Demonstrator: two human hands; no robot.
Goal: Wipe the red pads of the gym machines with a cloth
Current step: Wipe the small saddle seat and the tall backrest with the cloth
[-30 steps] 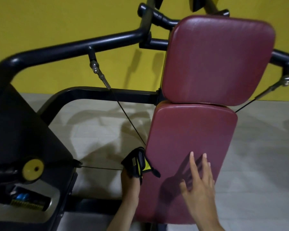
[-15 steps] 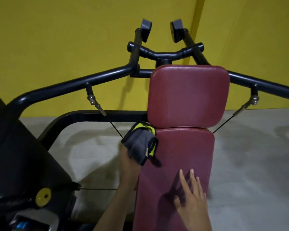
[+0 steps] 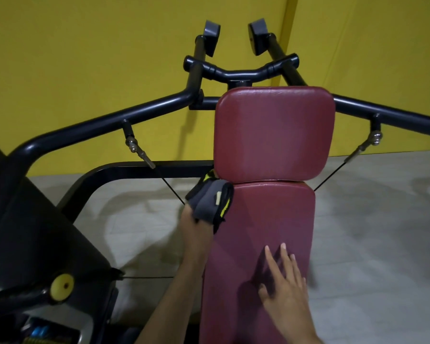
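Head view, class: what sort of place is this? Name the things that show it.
Probably a gym: a black steel machine frame, two red pads on it, and cables clipped to its arms.

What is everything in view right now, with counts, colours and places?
upper pad: one, dark red, centre
lower pad: one, dark red, directly beneath it
cloth: one, grey with yellow-green trim, lower pad's top left corner
frame bars: several, black, behind the pads
cables: three stretches, black, either side and lower left
knob: one, yellow, lower left
wall: yellow, behind
floor: grey
left hand: grips cloth
right hand: fingers straight, over lower pad
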